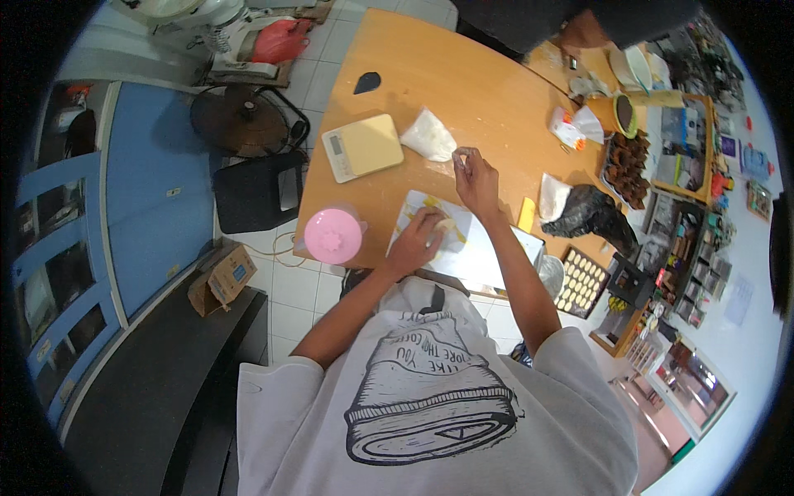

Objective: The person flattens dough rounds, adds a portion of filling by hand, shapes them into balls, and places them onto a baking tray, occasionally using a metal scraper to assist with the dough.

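Observation:
My left hand (416, 241) is over a white board (488, 258) at the table's near edge, its fingers curled round a small pale piece of dough (447, 226). Yellowish smears mark the board around it. Raised a little farther off, my right hand (477, 183) has its fingers drawn together in a pinch, with white on the fingertips; what lies between them is too small to make out. Just beyond those fingertips lies a clear plastic bag of white powder (428, 135), its narrow end toward my right hand.
Left of the bag sit a cream kitchen scale (364, 147) and a pink lidded container (333, 235). A dark scraper (367, 82) lies farther back. Rightward are a yellow tool (527, 215), a black plastic bag (589, 217) and a tray of pale dough pieces (581, 283). Another person (579, 33) stands across the table.

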`<action>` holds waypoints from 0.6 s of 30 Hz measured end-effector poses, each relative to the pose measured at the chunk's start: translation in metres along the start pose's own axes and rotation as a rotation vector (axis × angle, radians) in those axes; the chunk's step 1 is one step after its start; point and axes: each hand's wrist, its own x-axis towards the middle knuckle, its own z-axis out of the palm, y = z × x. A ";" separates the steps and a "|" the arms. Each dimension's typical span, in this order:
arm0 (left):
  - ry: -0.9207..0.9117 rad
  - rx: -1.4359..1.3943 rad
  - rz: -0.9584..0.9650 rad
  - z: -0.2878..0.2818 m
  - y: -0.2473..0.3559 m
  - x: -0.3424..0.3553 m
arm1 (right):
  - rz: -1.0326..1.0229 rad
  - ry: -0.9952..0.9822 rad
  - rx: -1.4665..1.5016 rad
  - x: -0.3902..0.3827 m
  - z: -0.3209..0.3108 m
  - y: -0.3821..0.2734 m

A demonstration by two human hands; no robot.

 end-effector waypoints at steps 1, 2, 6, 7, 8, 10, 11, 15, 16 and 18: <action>0.001 -0.012 0.016 0.000 0.001 0.002 | -0.002 0.067 0.069 -0.014 -0.017 -0.011; 0.019 0.008 0.030 0.000 0.003 0.003 | 0.003 0.083 0.055 -0.030 -0.033 -0.020; 0.070 -0.024 0.031 0.002 0.003 0.004 | 0.014 0.264 0.132 -0.097 -0.084 -0.050; 0.063 -0.027 0.046 0.000 0.004 0.005 | 0.043 0.291 0.113 -0.110 -0.095 -0.056; 0.037 -0.086 -0.014 -0.002 0.007 0.007 | 0.046 0.337 0.105 -0.122 -0.107 -0.065; 0.038 -0.064 -0.016 -0.003 -0.006 0.005 | 0.047 0.407 0.130 -0.141 -0.123 -0.081; 0.030 -0.060 -0.003 -0.004 -0.007 0.005 | 0.040 0.477 0.164 -0.147 -0.127 -0.086; 0.040 -0.089 -0.090 -0.008 0.000 -0.004 | 0.076 0.548 0.179 -0.173 -0.140 -0.097; 0.014 -0.049 -0.081 -0.011 0.003 -0.006 | 0.075 0.563 0.179 -0.176 -0.142 -0.100; -0.017 -0.030 -0.086 -0.018 0.002 -0.015 | 0.096 0.546 0.240 -0.179 -0.143 -0.103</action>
